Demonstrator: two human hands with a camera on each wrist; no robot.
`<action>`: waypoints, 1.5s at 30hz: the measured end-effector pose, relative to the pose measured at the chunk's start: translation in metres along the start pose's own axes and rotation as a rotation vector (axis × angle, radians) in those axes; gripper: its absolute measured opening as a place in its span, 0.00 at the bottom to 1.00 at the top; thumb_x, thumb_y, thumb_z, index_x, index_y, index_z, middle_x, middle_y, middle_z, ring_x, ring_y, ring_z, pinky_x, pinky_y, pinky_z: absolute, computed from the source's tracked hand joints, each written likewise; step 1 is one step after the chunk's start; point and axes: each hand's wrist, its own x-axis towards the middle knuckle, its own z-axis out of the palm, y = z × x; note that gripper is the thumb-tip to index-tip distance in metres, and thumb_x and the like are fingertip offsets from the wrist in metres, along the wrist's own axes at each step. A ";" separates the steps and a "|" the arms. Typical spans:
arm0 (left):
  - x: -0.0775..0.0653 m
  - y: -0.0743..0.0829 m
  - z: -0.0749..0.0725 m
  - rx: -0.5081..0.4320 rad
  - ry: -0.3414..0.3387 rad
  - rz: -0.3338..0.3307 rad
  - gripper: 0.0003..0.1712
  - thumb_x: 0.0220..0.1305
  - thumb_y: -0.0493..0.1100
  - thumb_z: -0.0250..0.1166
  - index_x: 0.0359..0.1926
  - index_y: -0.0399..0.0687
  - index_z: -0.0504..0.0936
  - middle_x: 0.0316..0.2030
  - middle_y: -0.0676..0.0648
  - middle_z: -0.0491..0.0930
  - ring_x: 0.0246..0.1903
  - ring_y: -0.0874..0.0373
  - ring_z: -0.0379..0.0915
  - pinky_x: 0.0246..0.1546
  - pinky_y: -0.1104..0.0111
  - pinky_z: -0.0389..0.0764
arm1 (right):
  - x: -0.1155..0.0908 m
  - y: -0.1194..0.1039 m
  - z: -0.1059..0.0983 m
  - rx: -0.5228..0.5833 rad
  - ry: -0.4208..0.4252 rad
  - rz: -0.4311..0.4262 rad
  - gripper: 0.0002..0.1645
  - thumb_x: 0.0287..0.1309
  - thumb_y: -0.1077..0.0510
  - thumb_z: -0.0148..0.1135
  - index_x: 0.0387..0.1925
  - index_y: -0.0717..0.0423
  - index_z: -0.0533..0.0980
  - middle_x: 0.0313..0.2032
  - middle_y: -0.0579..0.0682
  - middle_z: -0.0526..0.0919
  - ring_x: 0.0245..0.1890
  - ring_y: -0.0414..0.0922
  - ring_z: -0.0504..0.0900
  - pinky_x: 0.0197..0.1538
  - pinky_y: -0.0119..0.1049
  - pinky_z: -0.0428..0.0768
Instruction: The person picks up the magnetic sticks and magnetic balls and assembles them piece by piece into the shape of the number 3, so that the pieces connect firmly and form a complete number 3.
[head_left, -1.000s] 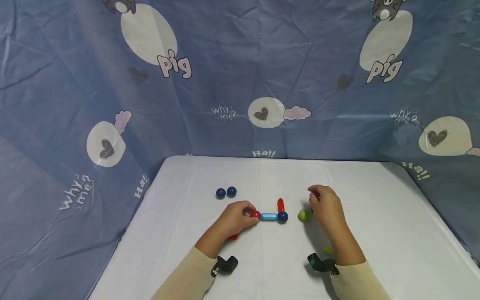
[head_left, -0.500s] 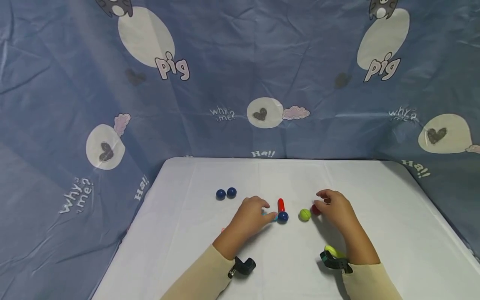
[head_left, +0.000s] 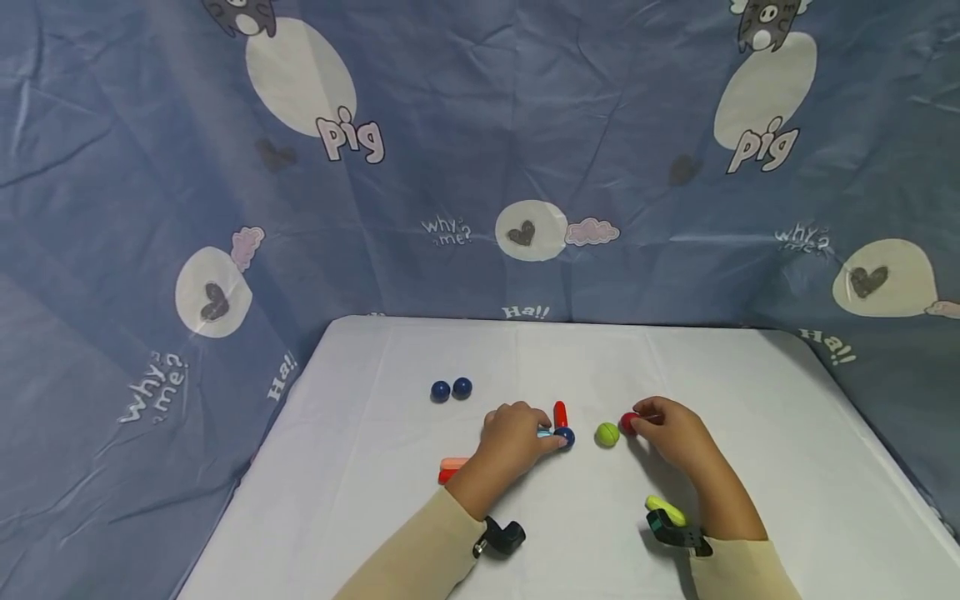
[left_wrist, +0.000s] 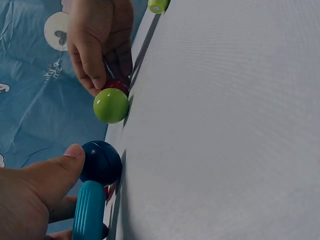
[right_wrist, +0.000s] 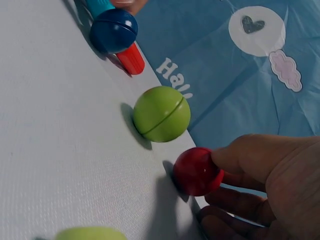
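My left hand [head_left: 512, 437] reaches over a light blue rod [left_wrist: 90, 212] and pinches the dark blue ball [left_wrist: 101, 163] at its end, thumb against the ball. A red rod [head_left: 560, 414] sticks out from that ball, away from me. The rod's other end is hidden under the hand. My right hand [head_left: 675, 433] holds a red ball [right_wrist: 198, 171] between thumb and fingers, low over the table. Between the two hands sits a green ball [right_wrist: 162, 114] with a groove round it, close beside the red one.
Two dark blue balls [head_left: 451, 389] lie further back on the left. A pink rod [head_left: 453, 463] and a red rod [head_left: 447, 477] lie side by side near my left forearm. A yellow-green rod [head_left: 665, 510] is by my right wrist. A printed blue curtain [head_left: 480, 167] hangs behind the white table [head_left: 360, 517].
My left hand has let go of a red ball at the light blue rod's left end and moved right to the dark blue ball. My right hand has closed on the other red ball.
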 end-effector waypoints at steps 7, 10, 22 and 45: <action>0.001 0.001 0.000 -0.016 -0.005 0.013 0.24 0.59 0.67 0.75 0.50 0.62 0.92 0.41 0.54 0.85 0.45 0.53 0.77 0.48 0.58 0.72 | 0.000 0.005 -0.001 0.004 -0.014 -0.011 0.22 0.70 0.49 0.65 0.58 0.59 0.79 0.53 0.59 0.85 0.53 0.55 0.82 0.53 0.53 0.79; 0.001 0.002 -0.001 -0.017 -0.003 0.021 0.23 0.59 0.67 0.74 0.49 0.63 0.92 0.41 0.54 0.85 0.45 0.53 0.78 0.48 0.58 0.73 | 0.000 0.006 0.000 0.012 -0.018 -0.015 0.22 0.71 0.49 0.65 0.58 0.59 0.79 0.53 0.59 0.85 0.53 0.55 0.81 0.54 0.54 0.78; 0.004 0.003 0.002 -0.065 -0.016 -0.003 0.20 0.59 0.64 0.76 0.48 0.63 0.93 0.44 0.57 0.89 0.49 0.56 0.81 0.50 0.58 0.72 | 0.000 0.004 0.002 0.037 -0.022 -0.032 0.22 0.71 0.49 0.65 0.58 0.58 0.79 0.54 0.57 0.86 0.54 0.53 0.81 0.51 0.48 0.78; -0.001 0.004 0.005 -0.097 -0.003 -0.023 0.21 0.56 0.64 0.78 0.45 0.60 0.93 0.39 0.60 0.89 0.46 0.60 0.84 0.48 0.59 0.72 | 0.017 -0.020 0.009 0.023 -0.045 -0.021 0.25 0.74 0.55 0.60 0.66 0.62 0.74 0.61 0.62 0.81 0.59 0.57 0.79 0.59 0.56 0.79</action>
